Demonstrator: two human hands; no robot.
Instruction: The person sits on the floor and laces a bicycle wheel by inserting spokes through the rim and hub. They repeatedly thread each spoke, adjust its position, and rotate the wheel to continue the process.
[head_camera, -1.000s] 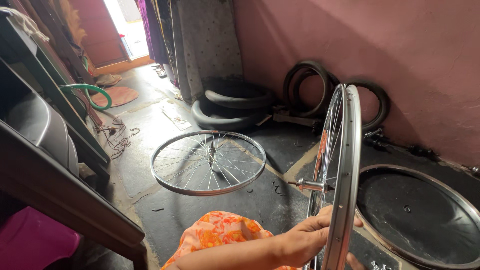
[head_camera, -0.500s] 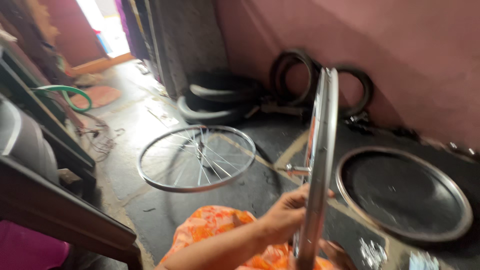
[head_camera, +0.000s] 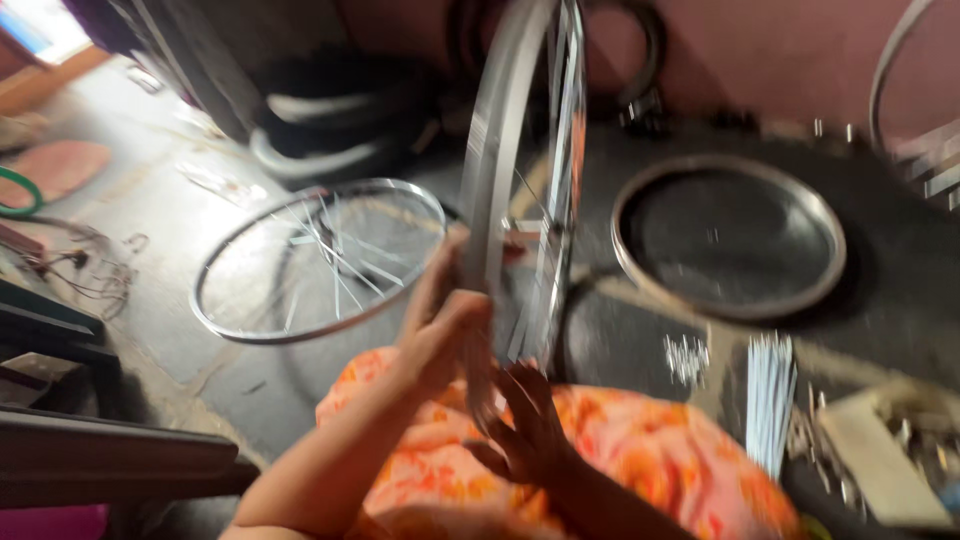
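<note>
An upright silver bicycle wheel rim (head_camera: 520, 170) with spokes stands in front of me, its lower edge over my orange-patterned lap (head_camera: 640, 450). My left hand (head_camera: 440, 320) grips the near edge of this rim from the left. My right hand (head_camera: 525, 425) is below it, fingers spread, touching the rim's bottom. The picture is blurred by motion.
A second spoked wheel (head_camera: 320, 255) lies flat on the floor at left. A round metal tray (head_camera: 730, 235) lies at right. A bundle of loose spokes (head_camera: 770, 400) and small parts lie at lower right. Tyres (head_camera: 330, 120) are stacked by the wall. A dark bench edge (head_camera: 110, 460) sits lower left.
The view has swung down and to the right. The upright rim now sits more to the centre, and my right hand has come into sight under it.
</note>
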